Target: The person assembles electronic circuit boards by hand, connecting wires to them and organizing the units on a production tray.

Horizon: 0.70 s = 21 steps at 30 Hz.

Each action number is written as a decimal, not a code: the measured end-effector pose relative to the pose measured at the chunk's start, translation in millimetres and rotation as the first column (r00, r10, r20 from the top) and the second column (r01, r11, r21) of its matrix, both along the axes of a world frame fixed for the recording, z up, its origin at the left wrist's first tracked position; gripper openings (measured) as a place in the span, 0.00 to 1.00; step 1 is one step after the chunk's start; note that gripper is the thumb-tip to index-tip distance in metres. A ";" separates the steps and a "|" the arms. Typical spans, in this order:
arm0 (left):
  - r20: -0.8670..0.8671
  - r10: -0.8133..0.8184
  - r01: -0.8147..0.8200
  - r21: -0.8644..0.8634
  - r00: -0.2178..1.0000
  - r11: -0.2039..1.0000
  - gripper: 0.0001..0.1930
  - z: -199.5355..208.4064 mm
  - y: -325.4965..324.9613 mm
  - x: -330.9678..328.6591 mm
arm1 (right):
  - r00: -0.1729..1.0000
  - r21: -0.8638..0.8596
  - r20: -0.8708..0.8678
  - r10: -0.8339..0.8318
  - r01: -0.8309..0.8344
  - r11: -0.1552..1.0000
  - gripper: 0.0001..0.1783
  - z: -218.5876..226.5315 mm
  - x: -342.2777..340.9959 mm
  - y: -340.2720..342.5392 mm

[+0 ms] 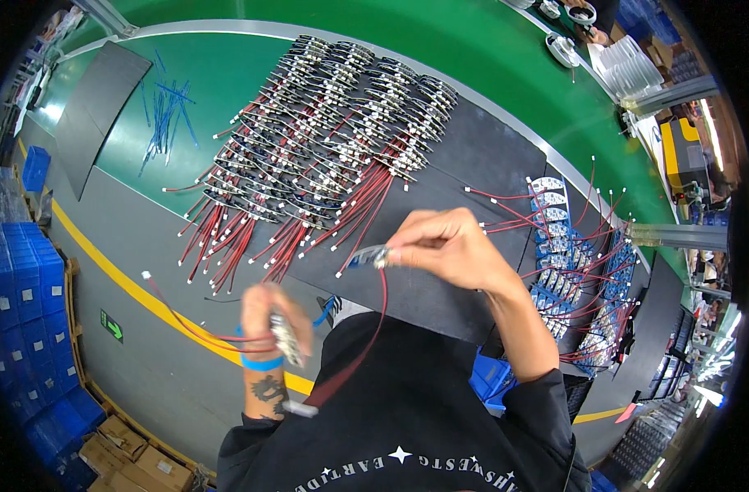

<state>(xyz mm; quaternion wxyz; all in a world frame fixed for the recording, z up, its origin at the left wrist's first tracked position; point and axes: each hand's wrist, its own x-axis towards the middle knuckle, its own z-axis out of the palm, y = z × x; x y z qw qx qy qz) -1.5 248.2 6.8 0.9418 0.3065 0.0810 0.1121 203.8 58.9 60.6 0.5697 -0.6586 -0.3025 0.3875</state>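
In front of my body, my left hand, blurred by motion, is closed around a small white-and-silver circuit board; red and dark wires trail from it to a white plug. My right hand pinches the end of a curved circuit board over the black mat, thumb and forefinger together. A red-and-black cable hangs down from that board toward my lap, with a blurred pale plug at its lower end. Beyond my hands lie dense rows of similar curved boards, their red leads fanned toward me.
A black mat covers part of the green table. On the right are stacks of blue-and-white boards with tangled wires. Blue ties lie scattered at the far left, beside a dark panel. Blue crates stand on the left floor.
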 end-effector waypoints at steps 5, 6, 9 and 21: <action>0.224 0.196 -0.210 0.041 0.955 0.977 0.25 2.9 63.2 -26.4 | 0.871 -0.026 0.405 -0.278 0.315 0.949 0.06 -33.6 23.3 4.5; 0.247 0.184 -0.223 0.141 0.951 0.965 0.25 8.6 66.5 -30.7 | 0.802 0.024 0.512 -0.307 0.344 0.939 0.06 -37.1 24.1 8.1; 0.121 0.263 -0.281 0.178 0.957 0.943 0.24 7.1 53.2 -34.8 | 0.668 0.086 0.665 -0.333 0.375 0.923 0.06 -41.4 23.1 17.2; -0.347 -0.101 0.315 0.643 0.932 0.698 0.12 36.3 -1.2 11.5 | 0.960 -0.039 0.273 -0.062 0.076 0.996 0.11 0.0 -4.0 11.6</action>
